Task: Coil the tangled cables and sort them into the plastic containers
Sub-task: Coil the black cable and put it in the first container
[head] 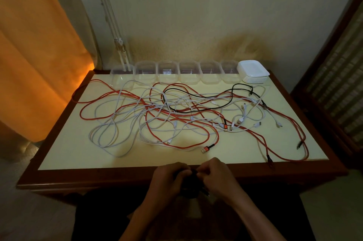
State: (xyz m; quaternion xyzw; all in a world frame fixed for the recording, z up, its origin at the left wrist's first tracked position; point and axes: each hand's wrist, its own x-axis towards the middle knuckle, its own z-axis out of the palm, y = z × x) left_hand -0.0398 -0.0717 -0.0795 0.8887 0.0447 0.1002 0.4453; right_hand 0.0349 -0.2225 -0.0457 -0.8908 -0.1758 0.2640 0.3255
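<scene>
Both hands are down at the near edge of the table (64,154), pretty much knuckle to knuckle. The left hand (170,176) and the right hand (214,174) both have their fingers curled in around a small dark bundle (193,174) held between them, just in front of the table edge. It's really dim there, so it's hard to say for sure what the bundle is, though it looks like a black cable wound up.

The rest of the mess is spread over the pale yellow tabletop: a big tangle of cables (176,114) with red, white and one black cable (206,96) all looped over each other. One red cable (286,122) runs along the right side and curls back near the front right corner, and a red-and-black USB plug (207,148) lies closest to the hands, well apart from them.

Along the far edge, against the wall, there's a row of six clear plastic containers (169,72) side by side, all open. Just to the right of the row sits a stack of white lids (253,71). An orange curtain (35,53) hangs off to the left.
</scene>
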